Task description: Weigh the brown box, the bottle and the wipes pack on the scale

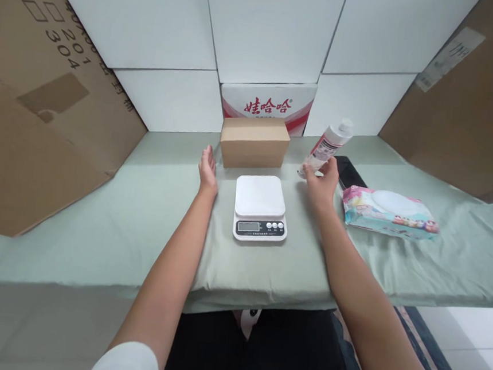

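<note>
A small white kitchen scale [261, 205] with a dark display sits on the pale green cloth [139, 222] in front of me. Behind it stands a closed brown cardboard box [254, 142]. My left hand [208, 172] is stretched out flat, fingers apart, just left of the box and holding nothing. My right hand [322, 182] reaches forward on the right of the scale, its fingers touching the base of a tilted white bottle [328, 144] with a red label. I cannot tell if the hand grips the bottle or only touches it.
A pack of wet wipes [388, 212] lies right of my right hand, with a black flat object [349, 172] behind it. Large cardboard sheets [41, 109] lean at both sides. A red and white printed carton [267, 105] stands against the white wall.
</note>
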### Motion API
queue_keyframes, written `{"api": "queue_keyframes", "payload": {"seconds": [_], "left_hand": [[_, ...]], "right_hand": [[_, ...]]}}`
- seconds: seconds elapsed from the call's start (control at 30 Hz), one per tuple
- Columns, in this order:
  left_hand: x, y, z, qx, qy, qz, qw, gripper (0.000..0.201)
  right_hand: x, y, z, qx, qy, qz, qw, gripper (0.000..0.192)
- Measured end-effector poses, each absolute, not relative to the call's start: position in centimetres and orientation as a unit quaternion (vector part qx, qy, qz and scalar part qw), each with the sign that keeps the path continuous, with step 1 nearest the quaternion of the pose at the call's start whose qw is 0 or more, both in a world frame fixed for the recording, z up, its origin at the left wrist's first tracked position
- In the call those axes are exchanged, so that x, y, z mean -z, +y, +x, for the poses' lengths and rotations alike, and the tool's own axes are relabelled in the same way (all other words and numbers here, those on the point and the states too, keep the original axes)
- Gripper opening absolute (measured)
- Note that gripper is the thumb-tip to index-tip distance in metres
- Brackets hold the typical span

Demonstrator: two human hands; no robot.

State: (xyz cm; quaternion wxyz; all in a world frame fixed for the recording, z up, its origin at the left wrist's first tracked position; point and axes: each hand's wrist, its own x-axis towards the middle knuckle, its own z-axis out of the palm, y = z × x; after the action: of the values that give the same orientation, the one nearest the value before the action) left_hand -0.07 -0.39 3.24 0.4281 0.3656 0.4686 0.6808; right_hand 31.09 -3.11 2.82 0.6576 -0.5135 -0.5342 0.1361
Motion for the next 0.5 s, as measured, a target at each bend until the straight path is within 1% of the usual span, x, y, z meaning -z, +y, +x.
{"api": "queue_keyframes", "payload": {"seconds": [0.1,0.2,0.33,0.43,0.5], "left_hand": [[-3.4,-0.4,0.0,-0.684,0.467,0.358,0.431,0.076],[-3.8,-0.7,0.0,-0.684,0.47,0.346,0.438,0.07],[-4.2,-1.0,0.3,-0.685,0.467,0.342,0.443,0.069],[-4.1,-0.9,0.4,-0.685,0.469,0.342,0.441,0.071],[-3.8,-0.6,0.2,-0.683,0.476,0.347,0.432,0.072]], "right_hand": [[-1.4,-1.7,32.9,-0.121,-0.493,-0.55,0.663,0.068],[-0.7,-0.9,33.5,-0.122,-0.493,-0.569,0.647,0.067],[-1.4,-0.6,33.2,-0.143,-0.478,-0.619,0.606,0.068],[-3.1,-2.2,32.5,-0.131,-0.472,-0.658,0.572,0.084],[-4.6,-4.9,32.2,-0.109,-0.483,-0.652,0.574,0.095]]}}
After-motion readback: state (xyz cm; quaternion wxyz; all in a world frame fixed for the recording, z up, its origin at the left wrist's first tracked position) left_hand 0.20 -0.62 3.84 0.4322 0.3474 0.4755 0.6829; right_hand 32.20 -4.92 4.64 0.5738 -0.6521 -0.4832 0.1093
